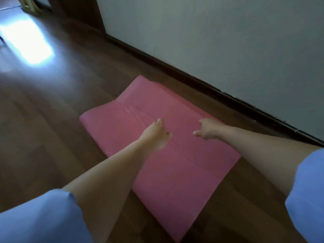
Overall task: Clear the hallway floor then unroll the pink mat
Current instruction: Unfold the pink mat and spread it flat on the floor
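Loose light-blue short sleeves (43,216) end above bare forearms.

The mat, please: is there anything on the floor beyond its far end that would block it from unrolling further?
Nothing visible does. The floor past the mat shows only bare boards and a light patch; both the left hand and right hand are over the mat.

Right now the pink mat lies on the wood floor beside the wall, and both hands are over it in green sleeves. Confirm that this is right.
Not quite: the sleeves are blue, not green, as the head view shows. The rest holds: the pink mat lies on the wood floor beside the wall, with the left hand and right hand over it.
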Tool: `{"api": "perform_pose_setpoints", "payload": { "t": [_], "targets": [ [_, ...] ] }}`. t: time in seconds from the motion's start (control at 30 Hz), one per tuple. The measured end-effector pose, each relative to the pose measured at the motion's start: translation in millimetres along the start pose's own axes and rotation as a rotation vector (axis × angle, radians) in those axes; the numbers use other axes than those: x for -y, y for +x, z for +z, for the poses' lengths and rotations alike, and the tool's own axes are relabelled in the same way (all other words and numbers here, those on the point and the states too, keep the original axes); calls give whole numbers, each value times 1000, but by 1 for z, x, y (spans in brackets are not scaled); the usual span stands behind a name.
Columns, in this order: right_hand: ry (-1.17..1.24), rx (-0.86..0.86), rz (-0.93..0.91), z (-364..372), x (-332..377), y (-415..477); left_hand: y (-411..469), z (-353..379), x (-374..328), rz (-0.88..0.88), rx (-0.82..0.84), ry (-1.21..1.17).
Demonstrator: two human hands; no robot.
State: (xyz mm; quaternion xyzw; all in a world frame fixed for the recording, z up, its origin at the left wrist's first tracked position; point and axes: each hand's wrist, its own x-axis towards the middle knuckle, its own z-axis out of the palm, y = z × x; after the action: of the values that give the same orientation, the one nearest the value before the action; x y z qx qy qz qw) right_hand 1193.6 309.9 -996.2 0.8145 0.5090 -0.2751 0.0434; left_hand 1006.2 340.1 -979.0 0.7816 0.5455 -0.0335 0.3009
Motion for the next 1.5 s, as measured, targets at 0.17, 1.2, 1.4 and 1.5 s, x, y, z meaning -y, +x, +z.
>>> {"api": "perform_pose_setpoints", "payload": {
  "t": [0.17,1.2,1.4,1.5],
  "targets": [
    [-92,14,11,13,-41,26,-5,22,-19,-64,-65,15],
    [-145,28,-625,1,82,-132,-81,-23,5,-431,-576,-548],
    [-143,73,-806,18,123,-191,-129,-40,47,-468,-653,-531],
    [-42,140,-854,26,148,-206,-162,-54,74,-504,-690,-446]
  ]
}}
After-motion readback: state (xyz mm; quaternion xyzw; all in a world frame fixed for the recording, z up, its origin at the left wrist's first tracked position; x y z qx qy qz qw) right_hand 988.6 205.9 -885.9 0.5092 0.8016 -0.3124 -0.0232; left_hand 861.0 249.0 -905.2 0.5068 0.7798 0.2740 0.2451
